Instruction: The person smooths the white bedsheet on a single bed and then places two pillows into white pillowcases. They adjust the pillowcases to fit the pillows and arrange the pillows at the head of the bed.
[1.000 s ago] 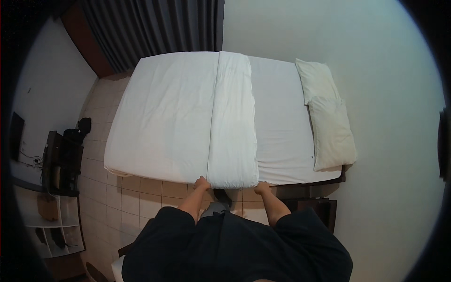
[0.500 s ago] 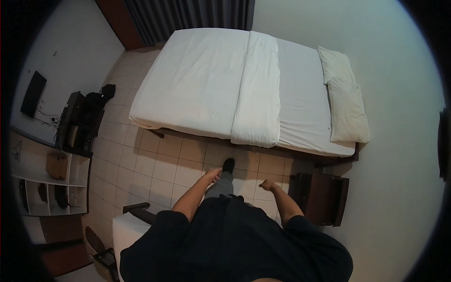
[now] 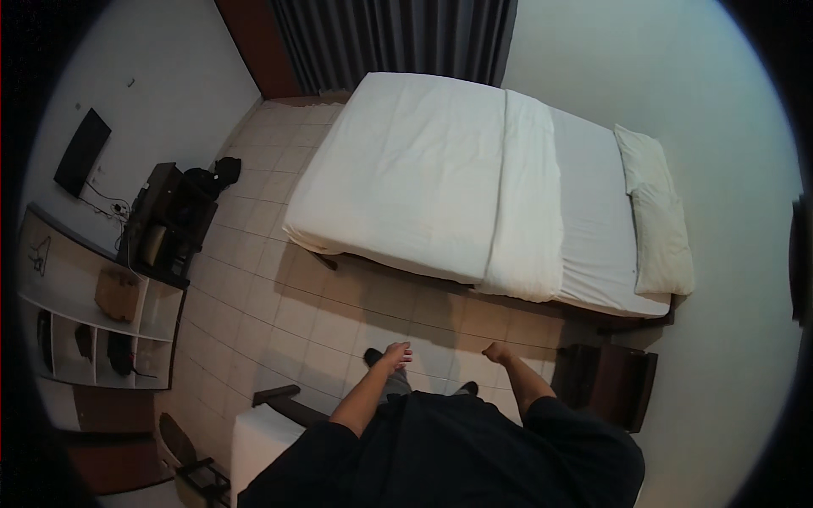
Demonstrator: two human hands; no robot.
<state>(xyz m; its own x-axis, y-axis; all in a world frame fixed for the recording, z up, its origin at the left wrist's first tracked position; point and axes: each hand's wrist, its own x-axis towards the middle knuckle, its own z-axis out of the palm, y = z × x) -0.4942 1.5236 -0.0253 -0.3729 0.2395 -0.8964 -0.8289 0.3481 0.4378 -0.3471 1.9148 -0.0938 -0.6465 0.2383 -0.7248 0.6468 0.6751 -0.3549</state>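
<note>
My left hand [image 3: 396, 356] hangs in front of my body with its fingers apart and nothing in it. Level with it, to the right, my right hand [image 3: 498, 351] is curled closed, and no object shows in it. Both hands are over the tiled floor [image 3: 339, 320], short of the bed's near side, touching nothing. Across from me stands the bed with a white sheet [image 3: 406, 178]. A white cover is folded back in a band [image 3: 527, 199] across it. Two cream pillows [image 3: 663, 241] lie at its right end, overlapping.
A dark wooden bedside table [image 3: 605, 385] stands at right, by the wall. Close on my left is a white-covered piece of furniture [image 3: 258, 444] with a dark wooden end. Shelving [image 3: 102, 326], a dark desk [image 3: 174, 216] and a chair [image 3: 199, 474] line the left side.
The bed and furniture now appear lower and farther right as my view has shifted. My left hand's fingers have spread. Both my dark shoes show now, where one did before.
</note>
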